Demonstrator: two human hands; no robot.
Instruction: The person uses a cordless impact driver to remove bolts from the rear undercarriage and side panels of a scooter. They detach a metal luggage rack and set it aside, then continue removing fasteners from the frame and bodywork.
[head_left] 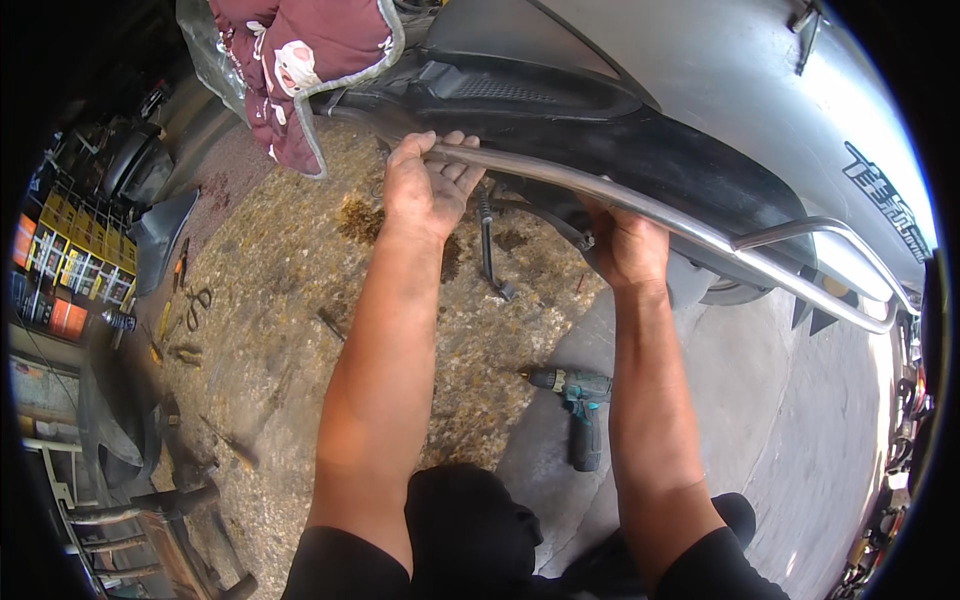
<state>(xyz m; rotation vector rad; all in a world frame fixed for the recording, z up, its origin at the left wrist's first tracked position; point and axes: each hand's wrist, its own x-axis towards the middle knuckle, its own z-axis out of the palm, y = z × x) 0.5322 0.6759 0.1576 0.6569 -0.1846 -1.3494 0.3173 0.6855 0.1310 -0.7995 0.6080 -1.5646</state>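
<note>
A long silvery tubular guard bar (590, 182) runs along the lower side of a scooter (690, 75), with a bent loop at its right end. My left hand (425, 188) is turned palm up at the bar's left part, thumb and fingers about the tube. Farther right, my right hand (636, 245) grips the bar from below; its fingertips are hidden behind the tube and the black body panel (700, 165). Beneath the scooter, between my hands, a side stand (488, 250) reaches down to the ground.
A teal and black cordless drill (577, 405) lies on the floor by my right forearm. Pliers (181, 265) and other hand tools lie at left, near yellow boxes (95, 250) and a wooden stool (165, 545). A maroon quilted cover (300, 60) hangs at upper left.
</note>
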